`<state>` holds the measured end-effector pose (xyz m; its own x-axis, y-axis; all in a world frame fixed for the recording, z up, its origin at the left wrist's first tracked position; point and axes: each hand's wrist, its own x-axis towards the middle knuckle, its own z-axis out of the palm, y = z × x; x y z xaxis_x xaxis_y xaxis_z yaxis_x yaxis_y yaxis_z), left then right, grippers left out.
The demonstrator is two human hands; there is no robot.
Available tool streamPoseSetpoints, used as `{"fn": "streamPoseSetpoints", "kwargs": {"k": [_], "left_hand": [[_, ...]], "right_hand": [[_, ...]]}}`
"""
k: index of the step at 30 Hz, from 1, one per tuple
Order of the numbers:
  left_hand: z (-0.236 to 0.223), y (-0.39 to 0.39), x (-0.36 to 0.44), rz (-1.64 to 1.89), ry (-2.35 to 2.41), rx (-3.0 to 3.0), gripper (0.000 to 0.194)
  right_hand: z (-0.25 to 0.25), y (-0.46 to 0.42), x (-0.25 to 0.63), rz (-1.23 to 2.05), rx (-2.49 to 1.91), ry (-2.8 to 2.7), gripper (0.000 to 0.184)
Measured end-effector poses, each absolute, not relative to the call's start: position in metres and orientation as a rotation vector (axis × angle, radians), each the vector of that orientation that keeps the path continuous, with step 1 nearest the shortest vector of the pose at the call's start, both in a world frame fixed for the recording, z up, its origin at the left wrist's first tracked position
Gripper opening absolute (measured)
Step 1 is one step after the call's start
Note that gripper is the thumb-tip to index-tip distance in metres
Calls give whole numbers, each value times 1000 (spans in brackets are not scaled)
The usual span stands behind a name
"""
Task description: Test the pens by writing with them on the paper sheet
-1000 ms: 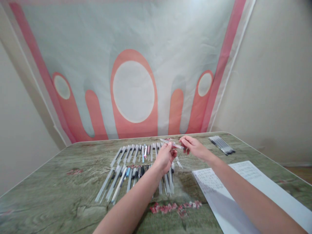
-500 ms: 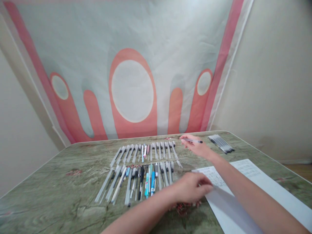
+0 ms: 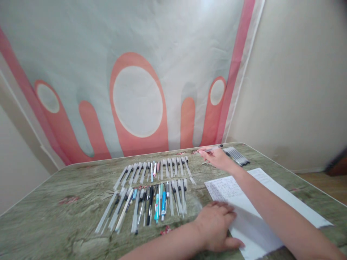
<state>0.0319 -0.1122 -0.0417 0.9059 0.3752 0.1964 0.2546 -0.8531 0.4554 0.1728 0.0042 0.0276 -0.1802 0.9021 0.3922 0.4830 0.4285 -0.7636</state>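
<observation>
My right hand [image 3: 217,159] reaches toward the far side of the table. Between its fingers is a pen [image 3: 213,148], clear-bodied with a dark end pointing right. Just beyond that hand lies a bundle of similar pens [image 3: 236,156], side by side. My left hand [image 3: 218,224] rests palm down, fingers stretched, with its fingertips over the left edge of a paper sheet [image 3: 251,225]. Handwriting covers the top part of the sheet. To its left, pens lie in two rows, a far row [image 3: 142,173] and a near row [image 3: 135,209], with clear plastic caps or barrels among them.
The table [image 3: 54,216] has a wood-grain surface with reddish patches and a pale rim. Behind it hangs a grey cloth with coral shapes [image 3: 141,141]. A plain wall [image 3: 284,108] stands to the right, with a brown floor strip at its foot.
My left hand has moved down and flattened, its fingers spreading at the paper's edge. My right hand, still holding the pen, is closer to the bundle. The view has turned slightly right.
</observation>
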Motion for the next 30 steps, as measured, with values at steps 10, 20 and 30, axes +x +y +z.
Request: {"fn": "streamPoseSetpoints", "kwargs": {"k": [10,20,30], "left_hand": [[-45,-108,32,438,519,2626,60],[-48,-108,32,443,528,2627,63],[-39,-109,31,284,572,2737,63]], "right_hand": [[-45,-65,216,868,-1443,-1617,17],[-73,-93,239,583,-1507,-1669,17],[-70,-94,239,525,-1529,-1771,18]]}}
